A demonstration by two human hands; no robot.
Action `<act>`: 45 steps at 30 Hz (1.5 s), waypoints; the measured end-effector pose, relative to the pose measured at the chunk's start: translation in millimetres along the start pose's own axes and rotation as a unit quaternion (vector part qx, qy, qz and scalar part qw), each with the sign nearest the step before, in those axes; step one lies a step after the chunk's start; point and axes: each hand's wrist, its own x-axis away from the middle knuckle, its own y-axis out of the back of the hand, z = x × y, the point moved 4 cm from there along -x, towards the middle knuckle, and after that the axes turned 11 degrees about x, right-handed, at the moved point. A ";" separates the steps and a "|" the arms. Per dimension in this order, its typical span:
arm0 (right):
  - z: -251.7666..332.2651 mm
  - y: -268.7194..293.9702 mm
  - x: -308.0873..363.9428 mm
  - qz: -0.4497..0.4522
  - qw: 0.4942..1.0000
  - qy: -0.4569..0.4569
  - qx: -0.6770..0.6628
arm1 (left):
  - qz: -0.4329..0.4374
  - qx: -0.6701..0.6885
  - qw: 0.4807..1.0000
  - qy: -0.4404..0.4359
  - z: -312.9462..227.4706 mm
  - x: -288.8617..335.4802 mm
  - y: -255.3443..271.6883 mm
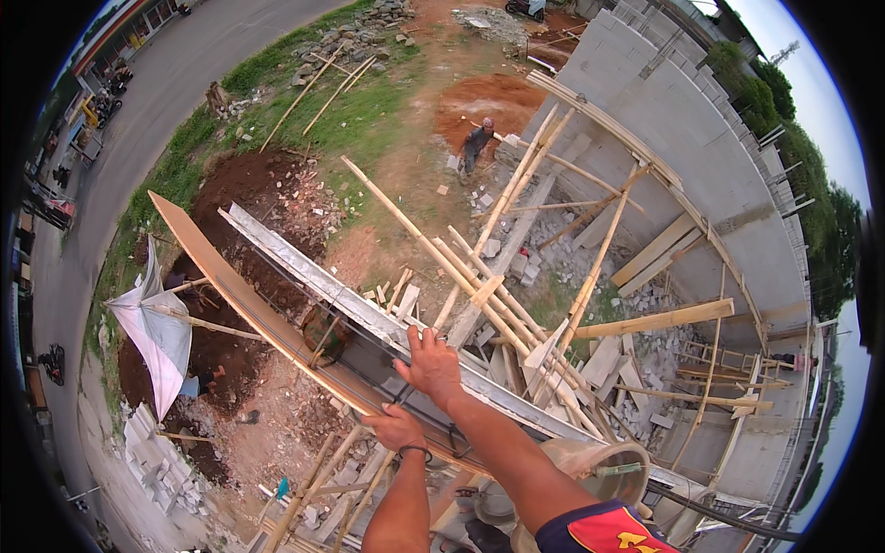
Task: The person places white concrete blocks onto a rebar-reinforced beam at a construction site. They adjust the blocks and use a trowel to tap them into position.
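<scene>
A long wooden formwork trough runs across in front of me, with a brown board [217, 272] on its near side and a pale, cement-stained board [304, 269] on its far side. My right hand [431, 367] lies on the pale board's top edge, fingers stretched out and thumb apart. Lower down, my left hand [395, 429] is closed at the brown board's edge, around a short dark metal rod [403, 394] that sticks up over the trough. Its palm side is hidden. Thin dark bars show inside the trough.
A bucket [608, 465] stands right of my right forearm. Bamboo poles [479, 286] cross beyond the trough, before a grey block wall [682, 120]. Far below, a person [477, 146] walks on the ground. A white sheet [152, 323] on poles is at left.
</scene>
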 end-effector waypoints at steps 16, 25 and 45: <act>-3.0 1.5 0.8 -0.026 1.000 0.006 -0.012 | 0.004 0.003 1.000 0.000 -1.7 1.1 3.2; -3.7 0.8 1.9 -0.019 1.000 0.005 -0.018 | -0.010 -0.013 0.999 -0.028 0.1 0.3 0.0; -389.7 29.6 -6.9 0.257 0.861 -0.437 -0.052 | -0.002 -0.045 0.999 -0.021 2.9 -4.1 -1.1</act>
